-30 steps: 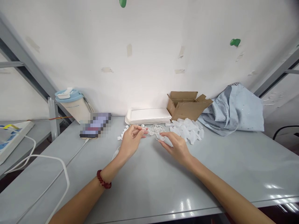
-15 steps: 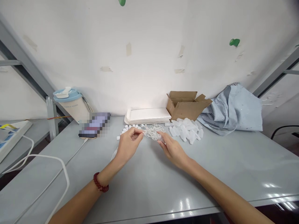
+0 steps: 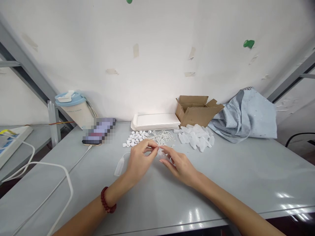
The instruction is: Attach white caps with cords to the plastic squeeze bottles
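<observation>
My left hand (image 3: 144, 159) is closed in a pinch, thumb against forefinger, on what looks like a thin white cord, mostly hidden by the fingertips. Fingertips of my right hand (image 3: 180, 164) meet it from the other side. Between the right thumb and fingers sits a small translucent plastic bottle (image 3: 163, 155), partly covered. Just beyond both hands lies a tangled heap of white cords (image 3: 163, 136). White caps (image 3: 135, 138) are piled to its left, and several translucent bottles (image 3: 196, 136) to its right. By my left wrist lies a capped bottle with a cord (image 3: 119, 167).
A white tray-like stack (image 3: 157, 122) and an open cardboard box (image 3: 199, 113) stand against the wall. Light blue cloth (image 3: 246, 114) is bunched at the right. At the left are a tumbler (image 3: 77, 111), a phone (image 3: 99, 131) and a white cable (image 3: 66, 173).
Both hands have drawn back from the cord heap towards me and come together at the fingertips. The caps and the capped bottle by my left wrist are now less covered.
</observation>
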`<action>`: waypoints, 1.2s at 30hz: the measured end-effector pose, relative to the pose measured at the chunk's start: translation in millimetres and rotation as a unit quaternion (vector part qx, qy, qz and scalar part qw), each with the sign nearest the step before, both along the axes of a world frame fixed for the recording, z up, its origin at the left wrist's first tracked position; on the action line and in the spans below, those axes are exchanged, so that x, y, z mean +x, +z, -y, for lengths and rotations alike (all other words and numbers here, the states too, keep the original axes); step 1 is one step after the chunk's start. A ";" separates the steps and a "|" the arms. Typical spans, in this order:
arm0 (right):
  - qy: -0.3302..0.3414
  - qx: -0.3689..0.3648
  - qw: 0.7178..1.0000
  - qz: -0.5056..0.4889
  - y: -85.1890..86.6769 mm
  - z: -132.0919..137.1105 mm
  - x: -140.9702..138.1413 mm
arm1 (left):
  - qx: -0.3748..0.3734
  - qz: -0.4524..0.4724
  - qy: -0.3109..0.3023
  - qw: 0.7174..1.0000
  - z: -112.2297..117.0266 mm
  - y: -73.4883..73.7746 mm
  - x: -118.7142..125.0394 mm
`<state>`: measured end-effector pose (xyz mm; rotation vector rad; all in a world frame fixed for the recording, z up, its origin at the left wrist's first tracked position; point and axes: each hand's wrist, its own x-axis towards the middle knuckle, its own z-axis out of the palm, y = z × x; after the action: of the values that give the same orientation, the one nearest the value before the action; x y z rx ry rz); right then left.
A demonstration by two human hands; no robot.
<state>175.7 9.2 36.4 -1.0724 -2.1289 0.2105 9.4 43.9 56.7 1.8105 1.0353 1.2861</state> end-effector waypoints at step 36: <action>-0.023 -0.284 0.897 -0.338 10.0 -1.0 -0.7 | 0.428 -0.200 -0.075 0.878 6.4 -4.9 -8.3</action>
<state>175.0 10.2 46.4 -1.1404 -1.4238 1.0699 1.1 37.5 51.7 2.8559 0.4951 1.4170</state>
